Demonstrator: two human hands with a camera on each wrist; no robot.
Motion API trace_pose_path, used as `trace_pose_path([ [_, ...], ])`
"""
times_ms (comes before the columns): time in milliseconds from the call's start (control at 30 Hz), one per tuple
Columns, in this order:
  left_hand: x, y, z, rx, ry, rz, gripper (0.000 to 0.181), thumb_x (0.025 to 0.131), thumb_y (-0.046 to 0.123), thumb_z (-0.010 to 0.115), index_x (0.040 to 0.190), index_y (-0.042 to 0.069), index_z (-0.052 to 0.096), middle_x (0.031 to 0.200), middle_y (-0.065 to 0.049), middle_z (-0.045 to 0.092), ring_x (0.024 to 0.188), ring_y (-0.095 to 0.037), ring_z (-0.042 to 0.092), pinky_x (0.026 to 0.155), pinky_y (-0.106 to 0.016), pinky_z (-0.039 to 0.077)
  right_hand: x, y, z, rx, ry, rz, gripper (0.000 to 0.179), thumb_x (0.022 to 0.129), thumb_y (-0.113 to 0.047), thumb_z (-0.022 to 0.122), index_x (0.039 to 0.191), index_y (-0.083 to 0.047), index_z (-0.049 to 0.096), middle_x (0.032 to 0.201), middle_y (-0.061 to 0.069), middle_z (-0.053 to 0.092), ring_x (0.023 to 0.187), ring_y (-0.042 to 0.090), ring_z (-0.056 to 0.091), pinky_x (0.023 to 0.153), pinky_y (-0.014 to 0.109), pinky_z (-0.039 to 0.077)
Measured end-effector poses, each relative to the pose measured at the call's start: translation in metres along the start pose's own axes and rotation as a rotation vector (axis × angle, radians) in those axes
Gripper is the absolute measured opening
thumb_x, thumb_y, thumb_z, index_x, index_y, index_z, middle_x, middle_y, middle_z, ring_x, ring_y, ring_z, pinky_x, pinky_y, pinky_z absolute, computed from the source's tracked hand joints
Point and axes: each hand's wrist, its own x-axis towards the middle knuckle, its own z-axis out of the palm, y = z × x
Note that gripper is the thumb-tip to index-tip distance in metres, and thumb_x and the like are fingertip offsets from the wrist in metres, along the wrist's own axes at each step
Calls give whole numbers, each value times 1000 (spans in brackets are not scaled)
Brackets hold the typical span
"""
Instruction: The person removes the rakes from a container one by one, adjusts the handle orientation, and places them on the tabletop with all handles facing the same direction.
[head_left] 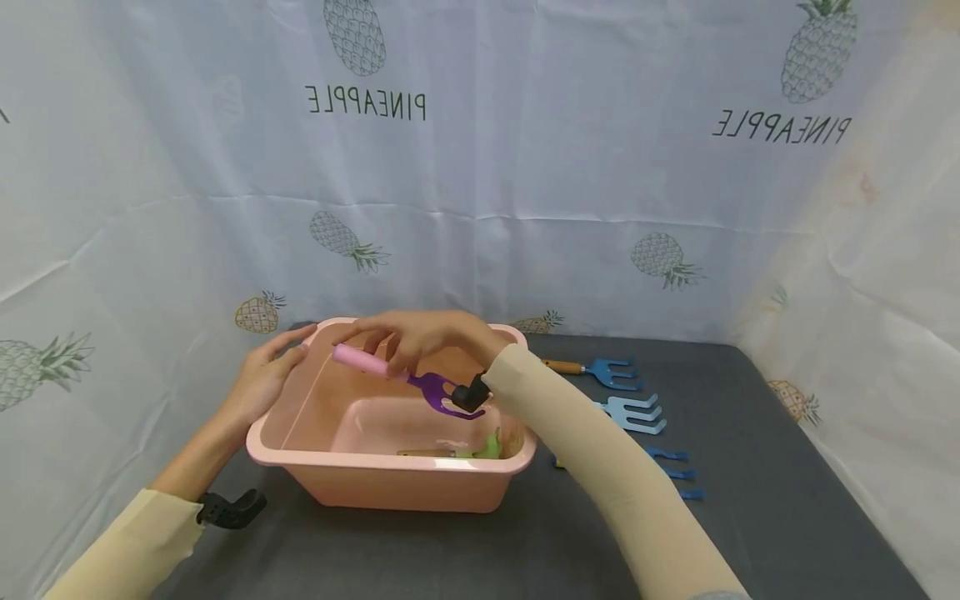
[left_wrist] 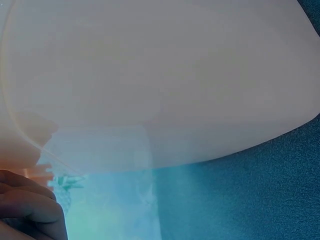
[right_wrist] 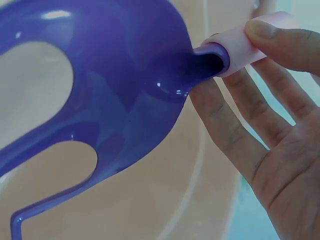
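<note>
My right hand pinches the pink handle of a small hand rake with a purple head, held tilted over the basin. In the right wrist view the thumb presses the handle from one side, with fingers behind it. My left hand holds the left rim of the pink plastic basin; bent fingers show at the edge of the left wrist view. Inside the basin, at the right, lies a green-headed hand tool with a wooden handle, partly hidden by the front wall.
Right of the basin, a blue hand fork with a wooden handle, a light-blue rake and a darker blue rake lie on the dark table. My right forearm covers some handles. A pineapple-print curtain surrounds the table.
</note>
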Motion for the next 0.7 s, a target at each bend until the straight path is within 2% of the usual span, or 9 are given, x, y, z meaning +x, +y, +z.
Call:
trace_pose_path([
  [100,1,0,0,-8,-4,-1,56,111,40,43,161,15,38,157,-27,45,95,11,61,78,-16,56,-7,-9,-4,-25,14,-4,86,84,9,59,162,-16,34,131,12,61,98,32,64,66,40,56],
  [267,2,2,0,-9,-24,-8,57,111,42,41,162,17,36,158,-26,43,98,10,61,80,-17,56,-19,-25,-8,-54,28,-9,82,87,12,56,160,-21,39,129,11,61,88,27,65,63,35,53],
  [433,1,4,-2,-2,-34,-22,58,111,44,41,163,19,35,157,-24,45,98,8,62,80,-18,57,-31,-42,-10,-124,41,-11,82,85,12,57,158,-23,42,134,10,59,92,25,67,63,35,54],
  [700,1,2,-2,2,-32,-27,58,111,43,41,163,18,35,158,-26,44,97,10,61,78,-18,56,-57,-64,-13,-258,106,-9,80,87,10,61,156,-28,47,133,3,62,106,22,70,73,36,61],
])
